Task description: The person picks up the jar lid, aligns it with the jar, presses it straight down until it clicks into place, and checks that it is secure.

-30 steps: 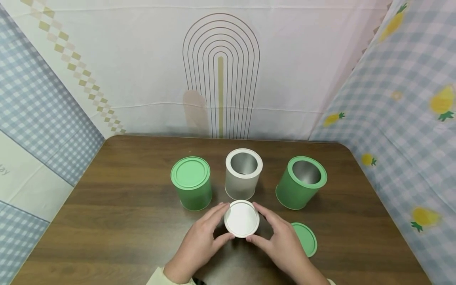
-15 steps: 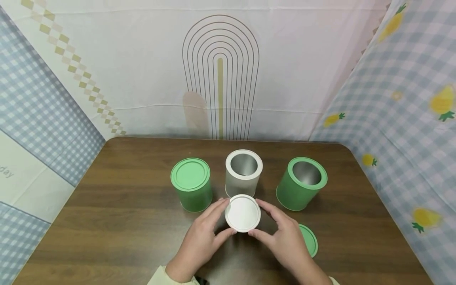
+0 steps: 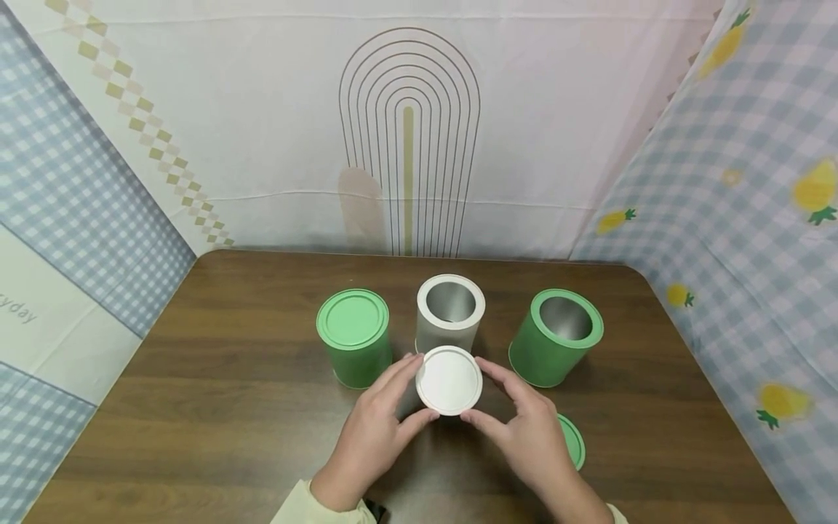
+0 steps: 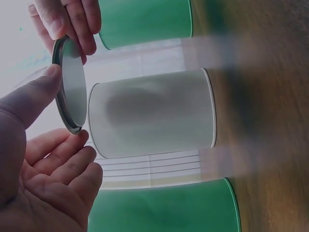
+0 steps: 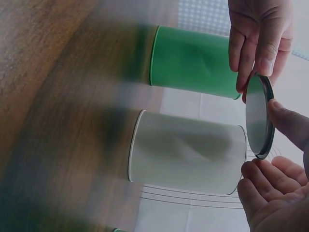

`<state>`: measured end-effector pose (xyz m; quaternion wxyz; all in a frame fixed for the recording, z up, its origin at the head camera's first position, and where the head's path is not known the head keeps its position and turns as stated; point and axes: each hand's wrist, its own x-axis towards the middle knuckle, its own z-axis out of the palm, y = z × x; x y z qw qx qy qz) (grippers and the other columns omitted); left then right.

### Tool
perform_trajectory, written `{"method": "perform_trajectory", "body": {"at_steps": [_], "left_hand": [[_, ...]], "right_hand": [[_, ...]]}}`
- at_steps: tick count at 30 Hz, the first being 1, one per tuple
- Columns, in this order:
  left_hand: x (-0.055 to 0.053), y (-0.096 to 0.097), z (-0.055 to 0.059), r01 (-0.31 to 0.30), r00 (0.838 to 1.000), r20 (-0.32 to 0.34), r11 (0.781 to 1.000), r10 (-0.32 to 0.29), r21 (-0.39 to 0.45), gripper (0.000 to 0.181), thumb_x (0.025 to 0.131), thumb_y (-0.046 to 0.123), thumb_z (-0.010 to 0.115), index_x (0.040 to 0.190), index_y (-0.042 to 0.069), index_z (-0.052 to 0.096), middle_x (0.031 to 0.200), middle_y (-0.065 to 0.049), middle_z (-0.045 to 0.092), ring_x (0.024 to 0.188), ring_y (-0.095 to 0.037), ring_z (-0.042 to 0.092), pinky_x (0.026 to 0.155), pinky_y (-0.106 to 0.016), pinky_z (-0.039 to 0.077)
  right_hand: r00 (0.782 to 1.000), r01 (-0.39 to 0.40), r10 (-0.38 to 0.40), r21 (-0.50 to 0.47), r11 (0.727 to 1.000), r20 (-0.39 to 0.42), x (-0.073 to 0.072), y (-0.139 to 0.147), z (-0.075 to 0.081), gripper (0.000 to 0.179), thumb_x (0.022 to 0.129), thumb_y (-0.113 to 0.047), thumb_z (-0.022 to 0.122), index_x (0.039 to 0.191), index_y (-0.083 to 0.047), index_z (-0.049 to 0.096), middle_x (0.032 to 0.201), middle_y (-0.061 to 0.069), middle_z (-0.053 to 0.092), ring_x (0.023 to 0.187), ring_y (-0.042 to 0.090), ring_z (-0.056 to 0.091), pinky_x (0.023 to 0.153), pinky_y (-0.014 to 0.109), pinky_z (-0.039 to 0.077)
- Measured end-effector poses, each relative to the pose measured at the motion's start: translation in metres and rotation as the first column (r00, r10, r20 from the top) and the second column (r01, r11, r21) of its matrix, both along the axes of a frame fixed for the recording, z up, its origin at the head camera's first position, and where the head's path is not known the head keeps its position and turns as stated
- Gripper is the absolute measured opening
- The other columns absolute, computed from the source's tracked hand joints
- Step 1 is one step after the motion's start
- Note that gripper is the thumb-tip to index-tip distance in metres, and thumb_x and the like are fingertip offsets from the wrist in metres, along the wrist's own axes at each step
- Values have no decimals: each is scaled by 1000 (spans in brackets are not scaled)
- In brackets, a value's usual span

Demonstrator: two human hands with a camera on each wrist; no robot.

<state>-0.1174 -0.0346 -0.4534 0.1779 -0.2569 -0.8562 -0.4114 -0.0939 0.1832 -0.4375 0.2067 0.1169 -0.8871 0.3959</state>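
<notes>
Between both hands a round white lid [image 3: 449, 380] is held up by its rim, metal underside showing in the wrist views. My left hand [image 3: 376, 429] pinches the left edge between thumb and fingers; my right hand [image 3: 527, 433] pinches the right edge the same way. Just behind the lid stands an open white can [image 3: 448, 336], its lower front partly covered by the lid in the head view. In the left wrist view the lid [image 4: 72, 87] is raised to about the height of the top of the white can [image 4: 152, 116].
A green can with its lid on [image 3: 356, 342] stands left of the white can. To the right is an open green can [image 3: 553, 342]. A green lid [image 3: 572, 442] lies on the brown wooden table [image 3: 196, 407], partly hidden by my right hand. Patterned cloths surround the table.
Both hands have carried the white lid forward and a little up, toward the white can, so it now overlaps more of that can in the head view. The cans have stayed put.
</notes>
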Motion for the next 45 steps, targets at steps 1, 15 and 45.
{"method": "perform_trajectory", "body": {"at_steps": [1, 15, 45], "left_hand": [[0, 0, 0, -2, 1000, 3, 1000, 2, 2, 73, 73, 21, 90, 137, 4, 60, 137, -12, 61, 128, -25, 58, 98, -45, 53], [-2, 6, -1, -52, 999, -4, 998, 52, 25, 73, 73, 23, 91, 136, 4, 61, 136, -11, 62, 129, -24, 57, 97, -44, 53], [-12, 16, 1, -67, 994, -84, 997, 70, 41, 73, 72, 26, 91, 134, 1, 61, 134, -11, 63, 128, -26, 58, 94, -43, 55]], "right_hand": [[1000, 2, -2, 0, 1000, -3, 0, 0, 1, 77, 59, -10, 97, 129, -17, 67, 122, -5, 71, 110, 17, 69, 90, 21, 53], [999, 17, -17, 8, 1000, -28, -4, 5, 1, 73, 59, -11, 96, 126, -18, 70, 120, -7, 72, 109, 19, 69, 92, 6, 42], [997, -6, 7, 13, 1000, -73, -14, 10, 7, 70, 62, -7, 95, 127, -12, 68, 127, -2, 69, 112, 21, 68, 96, 6, 41]]}}
